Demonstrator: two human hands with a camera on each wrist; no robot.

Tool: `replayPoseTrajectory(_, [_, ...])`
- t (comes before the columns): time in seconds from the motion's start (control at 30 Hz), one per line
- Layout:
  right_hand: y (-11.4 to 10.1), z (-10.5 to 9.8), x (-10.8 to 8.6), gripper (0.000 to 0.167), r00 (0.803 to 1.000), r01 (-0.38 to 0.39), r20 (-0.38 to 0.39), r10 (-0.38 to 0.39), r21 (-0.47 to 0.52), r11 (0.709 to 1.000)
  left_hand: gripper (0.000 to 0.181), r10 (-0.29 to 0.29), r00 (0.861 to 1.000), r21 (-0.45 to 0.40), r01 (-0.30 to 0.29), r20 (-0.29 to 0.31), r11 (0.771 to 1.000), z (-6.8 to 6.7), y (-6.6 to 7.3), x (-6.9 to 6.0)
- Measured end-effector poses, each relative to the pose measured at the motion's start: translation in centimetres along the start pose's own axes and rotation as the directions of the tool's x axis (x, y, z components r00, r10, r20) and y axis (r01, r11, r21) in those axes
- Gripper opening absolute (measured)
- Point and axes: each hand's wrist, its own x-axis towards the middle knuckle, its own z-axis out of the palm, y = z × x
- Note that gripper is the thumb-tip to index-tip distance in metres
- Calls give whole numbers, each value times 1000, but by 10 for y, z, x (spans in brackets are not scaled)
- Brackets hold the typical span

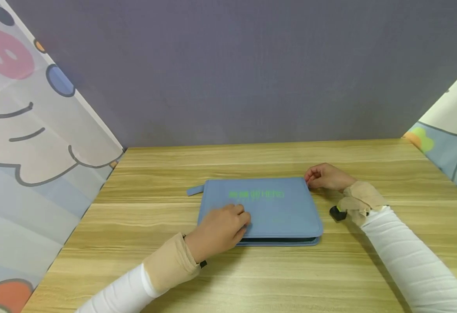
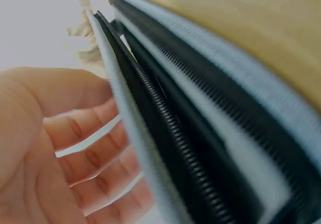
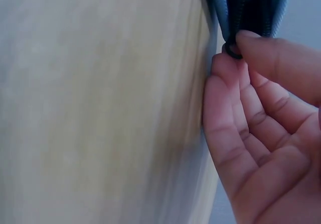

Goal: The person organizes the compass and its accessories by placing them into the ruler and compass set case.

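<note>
A blue zippered case [image 1: 279, 217] with green lettering lies flat on the wooden table. Its near side gapes, and the left wrist view looks in past the black zipper teeth [image 2: 165, 116] to the dark inside. My left hand [image 1: 221, 226] rests on the top cover near its front left part; the thumb and fingers [image 2: 95, 153] touch the cover's outer face, their tips hidden by its edge. At the far right corner my right hand [image 1: 330, 177] pinches the black zipper pull [image 3: 232, 50] between thumb and index finger.
A blue fabric tab [image 1: 195, 190] sticks out from the case's far left corner. Behind the wooden table [image 1: 275, 278] rises a grey panel [image 1: 252, 78]. Cartoon-printed sheets [image 1: 56, 143] hang at both sides.
</note>
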Motion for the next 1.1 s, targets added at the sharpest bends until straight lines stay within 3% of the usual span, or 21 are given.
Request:
replayPoseTrajectory(0.3, [-7,5,-1,11,999,43,-25,-46,-113,993,16,-68,991,-54,75,114,996,9,3,0])
replayPoseTrajectory(0.83, [-11,9,-1,4,996,47,-56,-65,-282,958,26,-59,995,-110,68,82,992,18,-2,-4])
replayPoseTrajectory(1.1, [-13,10,-3,4,991,94,-54,-121,-358,929,27,-60,993,-52,66,103,996,17,-1,-3])
